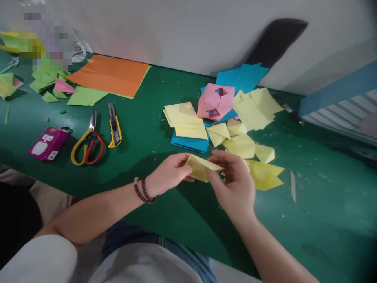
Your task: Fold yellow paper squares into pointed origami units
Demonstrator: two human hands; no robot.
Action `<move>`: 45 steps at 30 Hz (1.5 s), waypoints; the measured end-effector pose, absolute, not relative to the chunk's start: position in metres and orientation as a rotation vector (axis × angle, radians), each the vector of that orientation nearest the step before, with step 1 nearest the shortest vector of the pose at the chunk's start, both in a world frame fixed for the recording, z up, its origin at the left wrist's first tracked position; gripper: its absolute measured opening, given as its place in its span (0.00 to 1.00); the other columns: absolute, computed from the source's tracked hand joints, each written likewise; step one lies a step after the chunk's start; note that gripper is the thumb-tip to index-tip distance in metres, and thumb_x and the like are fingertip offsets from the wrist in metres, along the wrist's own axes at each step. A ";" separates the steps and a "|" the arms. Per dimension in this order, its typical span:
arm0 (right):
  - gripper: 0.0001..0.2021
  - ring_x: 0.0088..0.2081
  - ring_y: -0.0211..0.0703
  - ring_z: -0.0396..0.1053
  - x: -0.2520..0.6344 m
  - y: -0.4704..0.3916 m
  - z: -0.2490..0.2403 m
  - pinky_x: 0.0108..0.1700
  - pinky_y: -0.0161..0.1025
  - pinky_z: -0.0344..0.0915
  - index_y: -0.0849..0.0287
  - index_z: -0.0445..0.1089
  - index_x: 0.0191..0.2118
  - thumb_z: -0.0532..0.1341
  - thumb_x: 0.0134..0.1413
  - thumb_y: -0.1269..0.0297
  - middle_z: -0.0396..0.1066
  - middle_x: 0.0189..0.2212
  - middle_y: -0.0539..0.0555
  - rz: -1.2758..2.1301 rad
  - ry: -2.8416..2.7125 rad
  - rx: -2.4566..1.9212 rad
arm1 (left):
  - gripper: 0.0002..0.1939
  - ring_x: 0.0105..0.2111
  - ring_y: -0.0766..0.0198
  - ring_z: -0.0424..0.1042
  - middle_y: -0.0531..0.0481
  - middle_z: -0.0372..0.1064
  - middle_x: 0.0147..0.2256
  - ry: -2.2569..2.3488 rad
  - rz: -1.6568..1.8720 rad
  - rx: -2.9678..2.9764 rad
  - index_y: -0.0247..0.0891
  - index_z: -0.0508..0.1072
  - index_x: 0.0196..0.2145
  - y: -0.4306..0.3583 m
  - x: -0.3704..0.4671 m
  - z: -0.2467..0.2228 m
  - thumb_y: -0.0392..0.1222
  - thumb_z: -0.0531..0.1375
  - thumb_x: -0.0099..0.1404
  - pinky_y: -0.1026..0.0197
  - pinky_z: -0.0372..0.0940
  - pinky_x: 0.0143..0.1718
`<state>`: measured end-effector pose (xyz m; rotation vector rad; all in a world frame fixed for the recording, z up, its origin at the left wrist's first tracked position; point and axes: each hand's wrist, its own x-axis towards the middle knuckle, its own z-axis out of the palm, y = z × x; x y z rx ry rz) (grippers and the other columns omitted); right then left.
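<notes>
Between my two hands is a folded pale yellow paper (199,168), held above the green table. My left hand (171,173), with dark beads at the wrist, pinches its left end between thumb and fingers. At its right end, my right hand (235,182) grips it with the thumb in front and the fingers curled behind. Just beyond lie pale yellow sheets (188,118) on top of blue folded paper (190,141). Small folded yellow pieces (240,145) sit behind my right hand, and a brighter yellow piece (265,175) lies to its right.
A pink folded paper shape (216,101) rests near blue sheets (243,76) and a yellow stack (257,108). On the left are scissors (88,145), a cutter (114,127), a purple box (48,144), an orange sheet (112,74) and green scraps (44,80).
</notes>
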<state>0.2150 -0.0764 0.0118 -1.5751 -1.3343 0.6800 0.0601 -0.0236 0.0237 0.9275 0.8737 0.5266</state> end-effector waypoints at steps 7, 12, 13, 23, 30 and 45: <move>0.16 0.41 0.45 0.72 0.219 -0.076 0.011 0.44 0.46 0.72 0.52 0.67 0.49 0.58 0.53 0.70 0.71 0.38 0.53 0.690 -1.349 -1.548 | 0.07 0.36 0.64 0.72 0.49 0.73 0.35 1.019 0.671 1.296 0.34 0.73 0.35 -0.020 0.057 0.021 0.28 0.61 0.57 0.64 0.68 0.38; 0.14 0.40 0.45 0.73 0.220 -0.077 0.005 0.42 0.45 0.73 0.53 0.68 0.48 0.60 0.54 0.67 0.72 0.39 0.53 0.490 -1.343 -1.605 | 0.24 0.43 0.62 0.73 0.49 0.74 0.42 1.046 0.615 1.418 0.35 0.72 0.43 -0.021 0.059 0.020 0.19 0.55 0.50 0.62 0.68 0.44; 0.14 0.41 0.45 0.73 0.220 -0.078 0.004 0.42 0.45 0.73 0.53 0.68 0.48 0.61 0.55 0.67 0.73 0.39 0.54 0.441 -1.353 -1.611 | 0.25 0.43 0.61 0.73 0.49 0.74 0.43 1.045 0.599 1.421 0.35 0.71 0.44 -0.022 0.059 0.020 0.19 0.55 0.50 0.61 0.68 0.45; 0.22 0.47 0.49 0.72 0.215 -0.077 0.002 0.46 0.49 0.73 0.54 0.62 0.57 0.59 0.56 0.71 0.71 0.47 0.58 0.179 -1.561 -1.485 | 0.16 0.41 0.59 0.74 0.47 0.76 0.42 1.068 0.693 1.276 0.34 0.73 0.42 -0.023 0.061 0.019 0.25 0.57 0.56 0.59 0.68 0.44; 0.14 0.34 0.41 0.73 0.216 -0.077 -0.002 0.36 0.40 0.73 0.50 0.71 0.49 0.63 0.56 0.65 0.74 0.36 0.51 0.238 -1.445 -1.630 | 0.17 0.40 0.59 0.75 0.46 0.76 0.42 1.048 0.693 1.207 0.33 0.73 0.43 -0.025 0.063 0.014 0.27 0.60 0.54 0.59 0.69 0.42; 0.20 0.38 0.41 0.75 0.212 -0.074 -0.008 0.39 0.40 0.75 0.51 0.69 0.51 0.67 0.51 0.66 0.75 0.39 0.52 0.363 -1.250 -1.541 | 0.14 0.41 0.55 0.75 0.40 0.75 0.41 0.908 0.763 0.642 0.30 0.75 0.39 -0.026 0.069 0.014 0.38 0.67 0.55 0.51 0.72 0.43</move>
